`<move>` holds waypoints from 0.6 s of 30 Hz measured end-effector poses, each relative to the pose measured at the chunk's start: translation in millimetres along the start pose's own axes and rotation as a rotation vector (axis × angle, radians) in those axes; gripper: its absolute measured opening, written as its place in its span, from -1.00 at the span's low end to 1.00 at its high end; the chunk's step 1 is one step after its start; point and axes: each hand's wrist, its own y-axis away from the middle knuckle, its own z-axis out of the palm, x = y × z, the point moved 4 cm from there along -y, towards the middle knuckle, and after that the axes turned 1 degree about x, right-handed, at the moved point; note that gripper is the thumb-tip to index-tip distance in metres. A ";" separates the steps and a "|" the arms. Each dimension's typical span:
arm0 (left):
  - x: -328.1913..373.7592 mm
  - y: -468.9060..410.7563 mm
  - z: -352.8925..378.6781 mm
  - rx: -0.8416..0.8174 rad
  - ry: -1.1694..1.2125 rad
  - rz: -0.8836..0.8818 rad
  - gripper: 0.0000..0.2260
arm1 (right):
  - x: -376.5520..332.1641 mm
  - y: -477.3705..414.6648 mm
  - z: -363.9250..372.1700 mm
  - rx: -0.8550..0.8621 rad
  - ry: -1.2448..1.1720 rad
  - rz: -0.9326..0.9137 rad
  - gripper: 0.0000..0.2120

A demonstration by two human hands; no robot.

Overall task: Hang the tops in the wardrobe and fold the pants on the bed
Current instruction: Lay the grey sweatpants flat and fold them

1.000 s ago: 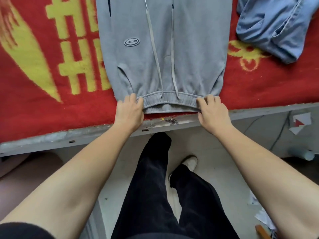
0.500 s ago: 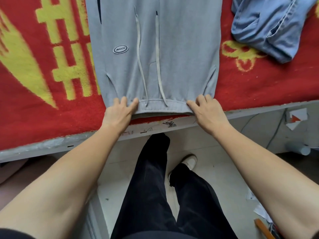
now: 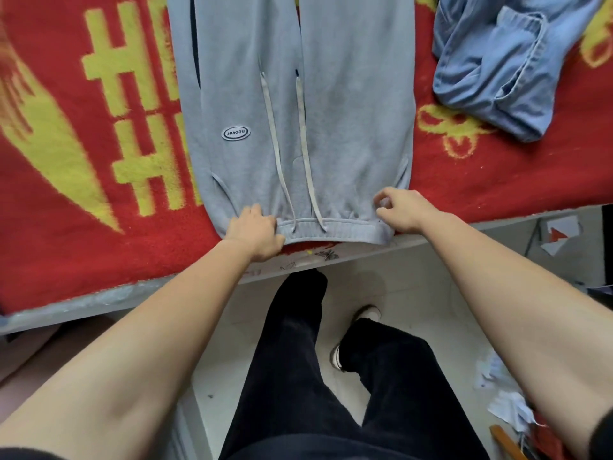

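From the head camera, two garments lie on one bed, which is covered by a fuzzy red blanket with bold yellow woven shapes.

The grey sweatpants are spread flat in the middle of the blanket, legs running away from the person and the ribbed elastic waistband at the near edge, just above the pale bed rail. The fabric is soft, matte fleece. Two flat grey drawstrings trail up from the waistband, one oval white-rimmed logo patch sits to their left, and two slanted pocket openings show, one at each side.

The left hand has its fingers curled onto the waistband's left corner, gripping it. The right hand pinches a bit of grey cloth between thumb and forefinger at the right corner.

At the upper right, apart from the sweatpants, a blue denim garment lies crumpled with stitched seams; it is probably a pair of jeans, though the heap hides its shape.

Below the rail, the person's black trousers and one white shoe stand on a light tiled floor.
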 end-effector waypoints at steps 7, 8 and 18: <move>75.5 -4.7 -15.7 0.224 0.361 0.129 -0.77 | 36.6 -13.9 -54.5 0.314 -0.072 0.036 -0.61; 89.7 -8.2 -15.5 0.225 0.399 0.146 -0.78 | 41.4 -20.0 -60.7 0.332 -0.101 0.042 -0.60; 213.0 -65.5 -3.4 0.279 0.437 0.016 -0.55 | 40.6 -108.5 -101.3 0.441 -0.606 -0.011 -0.59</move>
